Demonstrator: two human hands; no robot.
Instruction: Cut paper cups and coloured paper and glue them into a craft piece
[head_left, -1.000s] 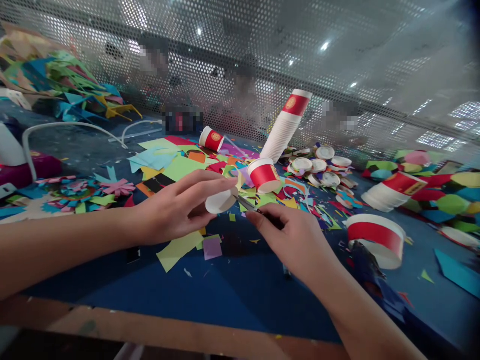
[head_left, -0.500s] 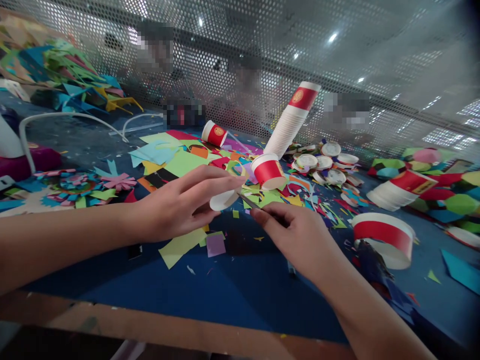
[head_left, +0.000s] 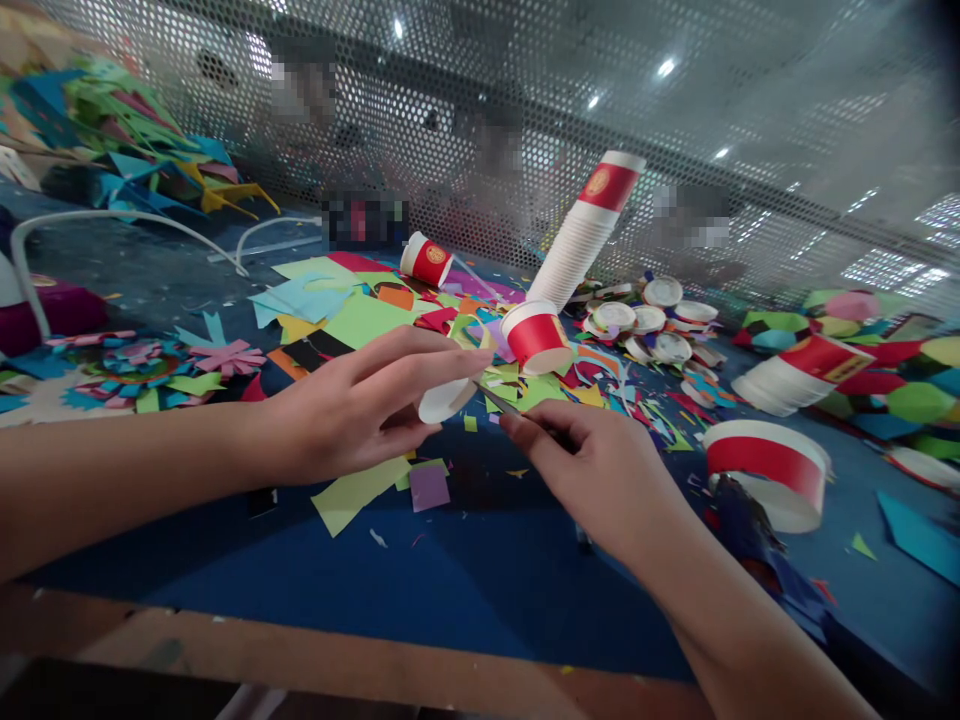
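Observation:
My left hand (head_left: 360, 410) pinches a small white paper cup bottom (head_left: 445, 399) between thumb and fingers, a little above the blue table mat (head_left: 420, 570). My right hand (head_left: 600, 475) is closed round a thin dark-handled cutting tool (head_left: 517, 415). Its metal tip points up-left and meets the white piece. A cut red-and-white cup (head_left: 536, 337) stands just behind the two hands.
Coloured paper scraps (head_left: 352, 320) litter the mat. A leaning stack of cups (head_left: 589, 230) rests against the perforated metal screen (head_left: 525, 100). Cut cup bottoms (head_left: 649, 320) lie behind it; a red-banded cup ring (head_left: 765, 470) lies right. White cables (head_left: 112, 225) run at left.
Both hands keep the same grip and pose. The view has shifted slightly, so the hands sit a little lower-right against the table.

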